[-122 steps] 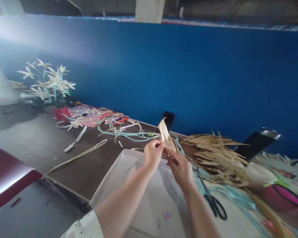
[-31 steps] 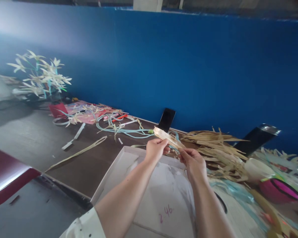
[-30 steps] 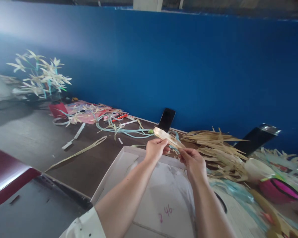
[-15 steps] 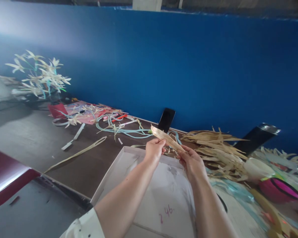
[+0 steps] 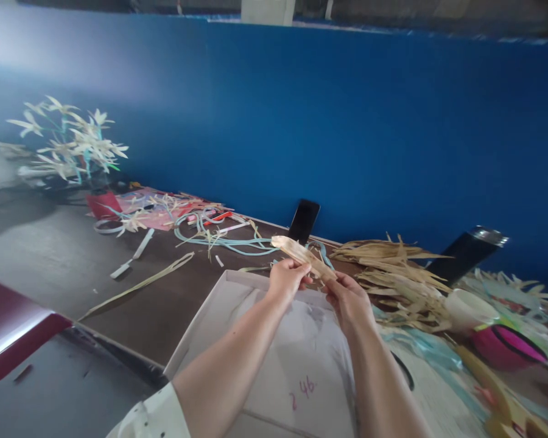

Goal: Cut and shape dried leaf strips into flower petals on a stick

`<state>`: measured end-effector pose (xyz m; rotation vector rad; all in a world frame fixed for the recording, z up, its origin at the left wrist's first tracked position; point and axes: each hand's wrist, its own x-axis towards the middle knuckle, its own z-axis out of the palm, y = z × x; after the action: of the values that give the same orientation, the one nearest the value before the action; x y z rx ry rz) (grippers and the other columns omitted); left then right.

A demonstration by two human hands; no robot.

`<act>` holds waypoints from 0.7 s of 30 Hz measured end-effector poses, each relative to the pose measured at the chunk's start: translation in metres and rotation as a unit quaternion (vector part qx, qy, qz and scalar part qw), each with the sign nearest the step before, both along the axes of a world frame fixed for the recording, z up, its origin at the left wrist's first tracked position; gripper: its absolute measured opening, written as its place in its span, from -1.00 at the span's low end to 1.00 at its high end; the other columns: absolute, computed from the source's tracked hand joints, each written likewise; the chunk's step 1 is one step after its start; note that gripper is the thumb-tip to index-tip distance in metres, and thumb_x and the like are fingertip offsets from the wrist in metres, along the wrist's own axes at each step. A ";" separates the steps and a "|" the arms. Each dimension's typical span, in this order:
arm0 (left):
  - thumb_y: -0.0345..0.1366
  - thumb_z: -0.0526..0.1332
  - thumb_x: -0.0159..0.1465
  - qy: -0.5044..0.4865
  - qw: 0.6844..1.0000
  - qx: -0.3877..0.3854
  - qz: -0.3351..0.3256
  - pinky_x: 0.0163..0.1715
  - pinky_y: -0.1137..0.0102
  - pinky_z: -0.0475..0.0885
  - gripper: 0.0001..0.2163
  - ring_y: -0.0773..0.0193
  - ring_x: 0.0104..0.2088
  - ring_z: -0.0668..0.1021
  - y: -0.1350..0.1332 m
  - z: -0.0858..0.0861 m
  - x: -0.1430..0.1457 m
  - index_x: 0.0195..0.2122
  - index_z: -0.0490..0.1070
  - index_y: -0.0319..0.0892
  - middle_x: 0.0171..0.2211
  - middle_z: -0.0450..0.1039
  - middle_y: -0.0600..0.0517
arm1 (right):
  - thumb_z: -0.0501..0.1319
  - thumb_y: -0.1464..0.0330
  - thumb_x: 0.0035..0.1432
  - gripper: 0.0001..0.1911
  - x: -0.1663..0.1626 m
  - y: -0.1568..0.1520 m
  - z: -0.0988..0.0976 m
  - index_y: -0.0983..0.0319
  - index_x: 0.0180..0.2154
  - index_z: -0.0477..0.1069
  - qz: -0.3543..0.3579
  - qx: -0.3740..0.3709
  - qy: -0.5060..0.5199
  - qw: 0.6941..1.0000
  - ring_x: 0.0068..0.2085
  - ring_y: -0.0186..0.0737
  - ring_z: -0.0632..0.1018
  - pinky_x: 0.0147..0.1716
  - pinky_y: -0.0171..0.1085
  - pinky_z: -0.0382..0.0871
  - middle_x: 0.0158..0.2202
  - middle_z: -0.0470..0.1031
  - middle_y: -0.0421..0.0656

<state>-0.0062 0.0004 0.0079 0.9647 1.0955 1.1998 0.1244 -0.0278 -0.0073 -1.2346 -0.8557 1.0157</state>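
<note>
One papery husk strip [image 5: 298,250], elongated, pinched

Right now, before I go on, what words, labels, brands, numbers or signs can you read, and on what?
"2 46." handwritten in purplish pink on the white tray.
Reddish patch at far right: too blurred to tell if it is lettering.
No other readable text.

I count two hands, the left hand [image 5: 288,280] and the right hand [image 5: 351,300], and one held husk [image 5: 295,249]. I also make out one phone [image 5: 304,220], one dark flask [image 5: 461,256], one white cup [image 5: 468,310], one pink pouch [image 5: 495,348], one shallow white box [image 5: 301,347], one looped strip [image 5: 139,286] and two short white strips [image 5: 143,244]. Dry husks [image 5: 393,274] and pale flowers [image 5: 86,146] number several each, too overlapped for an exact count.
</note>
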 end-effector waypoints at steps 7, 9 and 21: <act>-0.30 0.22 0.04 0.058 0.997 0.045 0.002 -0.68 0.53 0.28 -0.87 0.41 -0.70 0.38 -0.001 0.006 -0.003 -0.57 0.36 -0.25 -0.73 0.34 0.08 | 0.35 0.20 -0.24 -0.67 -0.002 -0.003 0.000 0.21 -0.36 0.49 0.047 -0.016 -0.043 0.998 -0.48 -0.35 0.41 -0.55 -0.40 0.17 -0.50 0.46 -0.24; -0.30 0.22 0.04 0.064 0.997 0.049 -0.010 -0.68 0.52 0.28 -0.88 0.41 -0.71 0.38 -0.003 0.008 -0.003 -0.56 0.37 -0.25 -0.74 0.33 0.08 | 0.35 0.19 -0.24 -0.67 -0.001 -0.002 -0.001 0.21 -0.37 0.50 0.044 -0.017 -0.046 0.998 -0.49 -0.36 0.40 -0.54 -0.40 0.16 -0.51 0.45 -0.25; -0.15 0.14 0.10 0.069 0.995 0.065 0.017 -0.64 0.51 0.32 -0.76 0.37 -0.66 0.43 -0.003 0.005 -0.007 -0.52 0.43 -0.22 -0.68 0.40 0.04 | 0.39 0.30 -0.29 -0.75 0.002 -0.001 0.004 0.27 -0.47 0.50 0.057 -0.009 0.013 0.998 -0.56 -0.41 0.32 -0.57 -0.39 0.21 -0.56 0.38 -0.24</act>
<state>-0.0127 -0.0024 0.0127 1.1469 1.1569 1.2606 0.1260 -0.0288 -0.0034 -1.1963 -0.9072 1.1299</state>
